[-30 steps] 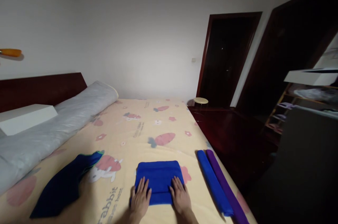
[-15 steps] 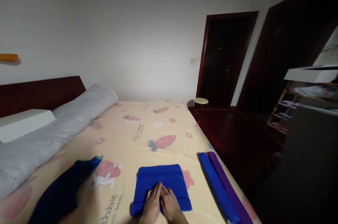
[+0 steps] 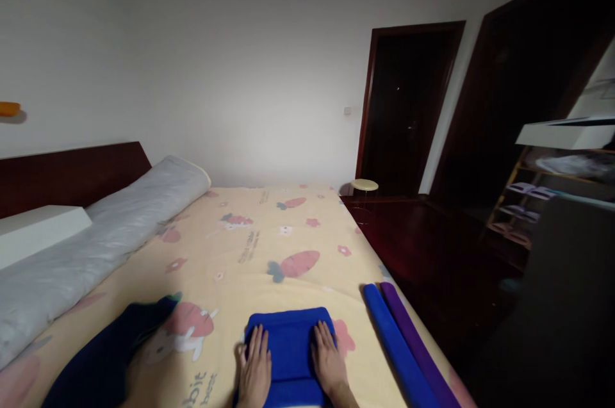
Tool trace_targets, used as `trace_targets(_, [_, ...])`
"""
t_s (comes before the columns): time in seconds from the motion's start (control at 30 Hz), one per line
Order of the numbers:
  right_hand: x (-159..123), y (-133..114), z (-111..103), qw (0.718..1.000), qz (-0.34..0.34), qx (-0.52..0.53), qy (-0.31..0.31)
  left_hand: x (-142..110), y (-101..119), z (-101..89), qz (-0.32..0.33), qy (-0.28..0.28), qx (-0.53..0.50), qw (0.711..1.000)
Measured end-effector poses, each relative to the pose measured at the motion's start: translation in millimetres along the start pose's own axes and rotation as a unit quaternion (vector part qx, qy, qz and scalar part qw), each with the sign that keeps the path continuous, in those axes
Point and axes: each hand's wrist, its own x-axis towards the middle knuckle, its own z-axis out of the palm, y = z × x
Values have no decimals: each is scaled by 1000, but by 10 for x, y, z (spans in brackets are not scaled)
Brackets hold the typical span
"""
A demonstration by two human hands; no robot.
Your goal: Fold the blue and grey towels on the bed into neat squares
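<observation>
A folded blue cloth lies flat on the bed in front of me. My left hand rests palm down on its left side, fingers stretched out. On the right side of the cloth my right hand lies flat too, its fingers extended along the edge. Neither hand grips anything. A fold line crosses the cloth near its front. To the right lie a rolled blue cloth and a rolled purple cloth, side by side. Left of my left hand is a crumpled dark blue cloth.
The bed's patterned sheet spreads under everything. A long grey bedding roll and a white box lie by the dark headboard. Beyond the bed's right edge stand a stool and a shoe rack.
My hands, side by side at the cloth's middle before, have moved apart to its left and right sides. My view has shifted slightly.
</observation>
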Motion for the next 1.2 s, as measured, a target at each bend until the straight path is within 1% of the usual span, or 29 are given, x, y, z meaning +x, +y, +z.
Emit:
trace_targets(0.07, [-10, -158, 49, 995, -89, 47, -28, 26, 77, 30, 75, -30, -56, 995])
trace_targets(0.13, [0, -321, 100, 981, -159, 87, -71, 65, 166, 51, 119, -73, -103, 985])
trace_targets(0.17, [16, -385, 122, 975, -178, 99, -89, 91, 204, 60, 129, -92, -119, 980])
trace_targets(0.23, [70, -448, 150, 970, -190, 109, -107, 149, 248, 77, 132, -122, -132, 975])
trace_targets(0.27, [108, -442, 157, 972, -181, 105, -104, 180, 249, 87, 124, -131, -129, 975])
trace_targets(0.3, [149, -409, 161, 979, -157, 94, -91, 211, 234, 99, 106, -132, -120, 978])
trace_targets(0.33, [191, -354, 164, 988, -116, 78, -70, 240, 205, 115, 75, -126, -105, 984])
trace_targets(0.4, [270, -203, 178, 999, -11, 33, -14, 284, 118, 158, -23, -94, -63, 993])
trace_targets(0.43, [302, -122, 195, 999, 33, 11, 9, 297, 68, 185, -78, -73, -40, 993])
trace_targets(0.47, [327, -48, 220, 998, 61, -6, 24, 304, 22, 215, -124, -55, -19, 991])
trace_targets(0.5, [344, 13, 251, 996, 75, -18, 31, 305, -18, 247, -157, -42, -3, 987])
trace_targets(0.53, [354, 60, 288, 996, 81, -27, 34, 301, -47, 277, -174, -36, 7, 984])
trace_targets(0.63, [353, 115, 390, 995, 86, -30, 40, 280, -75, 340, -177, -35, 12, 983])
trace_targets(0.7, [346, 116, 417, 995, 84, -20, 42, 282, -65, 344, -181, -43, 7, 983])
trace_targets(0.77, [353, 123, 394, 996, 81, -4, 33, 312, -66, 305, -188, -58, -9, 980])
trace_targets(0.87, [402, 173, 273, 996, 85, 30, -11, 390, -112, 160, -200, -104, -59, 972])
trace_targets(0.9, [422, 197, 220, 995, 88, 45, -30, 411, -130, 93, -199, -109, -72, 971])
trace_targets(0.97, [444, 238, 115, 992, 99, 65, -51, 408, -145, -47, -193, -89, -77, 974])
trace_targets(1.0, [437, 244, 68, 991, 104, 67, -46, 376, -134, -111, -182, -66, -72, 979])
trace_targets(1.07, [366, 212, -12, 993, 96, 62, -3, 241, -65, -196, -138, -15, -67, 988])
trace_targets(1.1, [299, 169, -46, 995, 76, 60, 24, 141, -11, -209, -106, 4, -72, 992])
trace_targets(1.13, [213, 111, -77, 996, 42, 59, 45, 26, 50, -198, -71, 15, -84, 994])
trace_targets(1.2, [4, -32, -133, 995, -61, 61, 52, -221, 163, -106, -3, 23, -108, 994])
